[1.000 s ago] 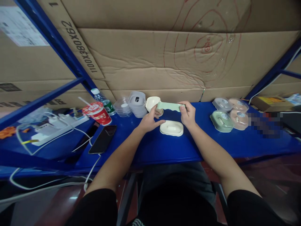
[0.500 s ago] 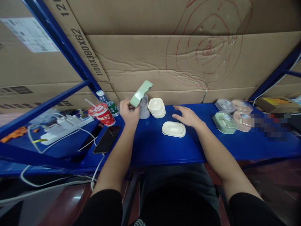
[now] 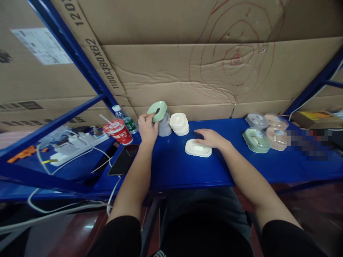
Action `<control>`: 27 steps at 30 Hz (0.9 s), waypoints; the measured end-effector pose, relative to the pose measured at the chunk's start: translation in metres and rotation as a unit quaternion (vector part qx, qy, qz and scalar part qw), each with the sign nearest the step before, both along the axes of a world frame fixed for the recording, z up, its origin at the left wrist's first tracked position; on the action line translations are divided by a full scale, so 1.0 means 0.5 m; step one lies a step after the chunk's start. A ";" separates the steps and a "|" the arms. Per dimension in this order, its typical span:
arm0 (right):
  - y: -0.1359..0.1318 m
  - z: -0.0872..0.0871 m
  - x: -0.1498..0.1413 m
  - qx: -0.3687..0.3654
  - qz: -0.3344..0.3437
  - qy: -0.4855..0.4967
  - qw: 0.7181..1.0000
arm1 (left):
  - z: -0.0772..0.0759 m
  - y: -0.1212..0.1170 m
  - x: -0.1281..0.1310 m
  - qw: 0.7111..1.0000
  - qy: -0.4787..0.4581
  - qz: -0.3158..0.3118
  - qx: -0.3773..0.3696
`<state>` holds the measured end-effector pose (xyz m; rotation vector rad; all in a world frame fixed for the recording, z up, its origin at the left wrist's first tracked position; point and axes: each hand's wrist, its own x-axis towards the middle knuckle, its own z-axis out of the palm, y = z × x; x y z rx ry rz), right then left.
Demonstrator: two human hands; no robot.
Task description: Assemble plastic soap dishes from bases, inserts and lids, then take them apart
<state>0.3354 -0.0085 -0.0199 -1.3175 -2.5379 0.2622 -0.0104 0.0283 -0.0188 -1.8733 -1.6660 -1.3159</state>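
Observation:
My left hand (image 3: 148, 127) is closed on a pale green oval tray (image 3: 157, 110), holding it tilted just above a stack of grey trays (image 3: 164, 128) at the back of the blue shelf (image 3: 174, 167). Right of that stack sits a stack of cream trays (image 3: 179, 124). My right hand (image 3: 209, 137) lies flat with fingers out, resting on the far edge of a cream oval lid (image 3: 197, 149) that sits on the shelf in front of me.
At the right lie finished boxes in green (image 3: 256, 137), grey (image 3: 255, 120) and pink (image 3: 277, 136). On the left are a red paper cup (image 3: 118, 131), a water bottle (image 3: 123, 115), a black phone (image 3: 123, 159), a white power strip (image 3: 77, 144) and cables. Cardboard sheets stand behind.
The green tray left my right hand; my left hand carried it left and lowered it over the grey stack. My right hand dropped onto the cream lid.

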 end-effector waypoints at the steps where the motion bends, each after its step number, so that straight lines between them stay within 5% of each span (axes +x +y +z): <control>1: 0.000 0.000 0.000 0.000 0.001 -0.003 1.000 | 0.003 -0.001 0.002 1.000 0.008 0.002 -0.009; 7: 0.000 -0.002 0.002 -0.010 0.006 -0.005 1.000 | 0.009 -0.014 0.018 0.998 0.041 0.020 -0.051; 27: -0.001 0.012 0.009 -0.060 -0.036 -0.089 0.994 | -0.013 0.003 0.022 0.999 -0.021 -0.049 0.009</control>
